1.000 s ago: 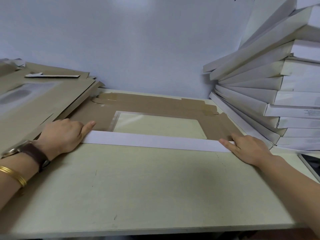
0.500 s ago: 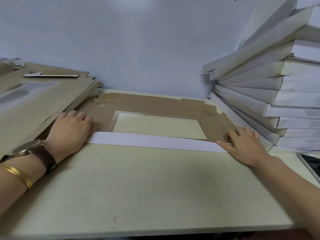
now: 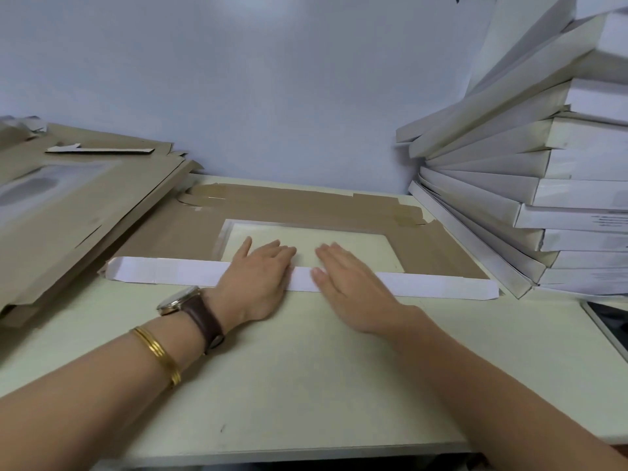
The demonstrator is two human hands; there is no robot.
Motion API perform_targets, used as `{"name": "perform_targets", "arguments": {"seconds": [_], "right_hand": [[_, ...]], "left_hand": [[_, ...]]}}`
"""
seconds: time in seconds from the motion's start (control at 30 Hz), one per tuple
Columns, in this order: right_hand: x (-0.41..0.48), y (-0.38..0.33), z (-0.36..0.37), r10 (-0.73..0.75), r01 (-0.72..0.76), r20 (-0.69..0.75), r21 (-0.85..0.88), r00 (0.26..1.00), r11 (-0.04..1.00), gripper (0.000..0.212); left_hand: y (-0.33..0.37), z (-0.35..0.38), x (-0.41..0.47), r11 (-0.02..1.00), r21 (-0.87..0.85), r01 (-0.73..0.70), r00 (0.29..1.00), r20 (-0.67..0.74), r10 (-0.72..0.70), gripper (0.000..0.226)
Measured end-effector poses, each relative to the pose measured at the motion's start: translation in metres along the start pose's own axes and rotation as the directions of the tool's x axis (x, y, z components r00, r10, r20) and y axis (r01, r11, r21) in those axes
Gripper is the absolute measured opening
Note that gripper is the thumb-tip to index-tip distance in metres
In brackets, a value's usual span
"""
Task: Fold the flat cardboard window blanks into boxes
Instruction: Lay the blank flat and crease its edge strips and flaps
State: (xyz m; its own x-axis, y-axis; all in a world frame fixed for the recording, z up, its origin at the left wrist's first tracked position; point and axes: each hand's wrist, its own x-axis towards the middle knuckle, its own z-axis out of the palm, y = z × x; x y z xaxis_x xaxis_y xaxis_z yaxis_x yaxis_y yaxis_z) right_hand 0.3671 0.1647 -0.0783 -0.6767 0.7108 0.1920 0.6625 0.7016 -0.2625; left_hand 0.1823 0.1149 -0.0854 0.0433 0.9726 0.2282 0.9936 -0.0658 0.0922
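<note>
Currently white flap (image 3: 170, 270) pressed flat by left hand (image 3: 258, 270) and right hand (image 3: 346, 283), fingers straight; crease may be skewed if ends lift.

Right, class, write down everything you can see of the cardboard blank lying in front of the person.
The cardboard blank lies flat on the table, brown side up, with a clear rectangular window in its middle. Its near edge is folded over as a long white flap. The left hand and right hand press flat across the flap and window, side by side.
</note>
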Motion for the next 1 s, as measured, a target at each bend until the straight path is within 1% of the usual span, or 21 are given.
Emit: {"name": "perform_targets", "arguments": {"seconds": [0.1,0.23,0.4,0.53,0.6,0.87,1.0], "right_hand": [[0.016,-0.024,0.013,0.027,-0.03,0.106,0.027,0.994,0.999,0.069],[0.026,-0.028,0.021,0.077,-0.086,0.238,0.028,0.968,0.996,0.075],[0.026,-0.018,0.022,0.082,-0.09,0.285,0.016,0.955,0.996,0.08],[0.021,0.0,0.017,0.072,-0.062,0.29,-0.041,0.954,0.997,0.078],[0.016,0.013,0.012,0.083,-0.072,0.288,-0.049,0.954,0.996,0.077],[-0.016,0.088,-0.016,0.247,-0.223,0.252,-0.123,0.936,0.967,0.066],[-0.029,0.111,-0.029,0.299,-0.274,0.22,-0.138,0.929,0.952,0.062]], "left_hand": [[0.006,0.005,0.005,0.996,0.091,0.0,0.996,0.086,-0.008,0.053],[0.002,0.008,0.006,0.995,0.103,0.018,0.978,0.206,-0.039,0.054],[-0.001,0.007,0.008,0.997,0.076,0.024,0.961,0.273,-0.044,0.054],[-0.013,0.006,0.004,0.997,0.015,0.082,0.958,0.274,-0.083,0.053],[-0.022,0.005,0.0,0.993,-0.01,0.116,0.958,0.265,-0.11,0.054],[-0.065,-0.003,-0.02,0.979,0.048,0.197,0.948,0.246,-0.202,0.054],[-0.082,-0.007,-0.027,0.972,0.056,0.227,0.938,0.257,-0.234,0.053]]}}
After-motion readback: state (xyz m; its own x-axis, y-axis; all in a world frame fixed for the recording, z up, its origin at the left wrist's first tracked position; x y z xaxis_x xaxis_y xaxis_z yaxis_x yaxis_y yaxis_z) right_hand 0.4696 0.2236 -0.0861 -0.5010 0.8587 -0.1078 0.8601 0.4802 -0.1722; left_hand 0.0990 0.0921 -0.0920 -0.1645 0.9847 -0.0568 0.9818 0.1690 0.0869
